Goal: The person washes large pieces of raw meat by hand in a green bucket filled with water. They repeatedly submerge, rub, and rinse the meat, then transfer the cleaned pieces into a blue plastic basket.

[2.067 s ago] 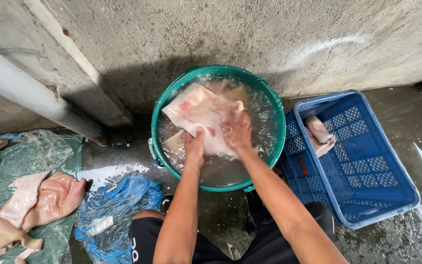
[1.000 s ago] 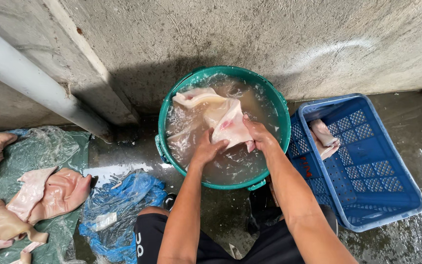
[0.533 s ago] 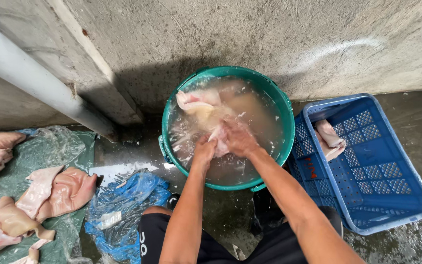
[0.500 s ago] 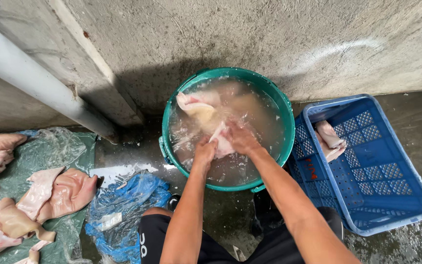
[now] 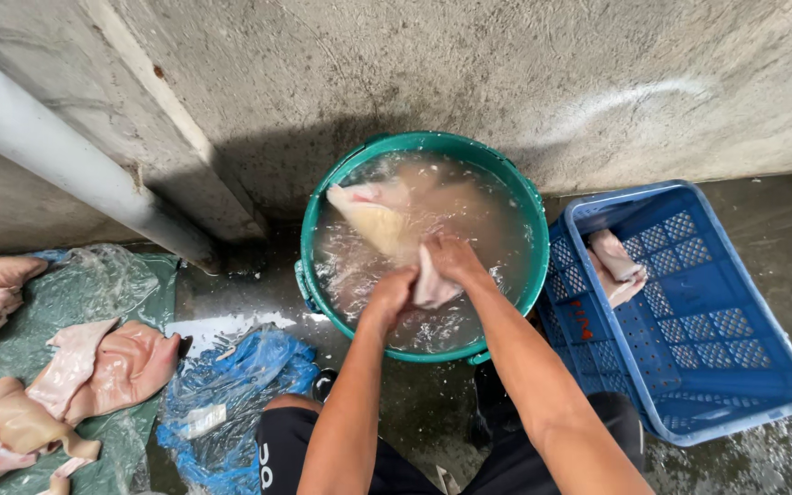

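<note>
Both hands are down in the green bucket, which stands on the wet concrete floor against the foot of the wall. The left hand and the right hand are each closed on the same pale slab of pork skin, pinching a bunched fold of it between them just above the cloudy water. The rest of the slab trails away toward the far rim, a yellowish flap showing at the surface.

Two seconds ago the slab lay spread wide and flat under open palms; since then it has been gathered in and squeezed into a narrow fold, and the water looks more churned and foamy. To my eye that reads as scrubbing or wringing partway through, not a piece ready to lift out.

Room is tight at the near rim, where the person's knees crowd the bucket. At the bucket's right edge the blue plastic crate sits almost touching, holding two pieces of skin in its far corner and otherwise open. To the left, past a crumpled blue bag, more pieces lie on a green sheet below the grey pipe.
</note>
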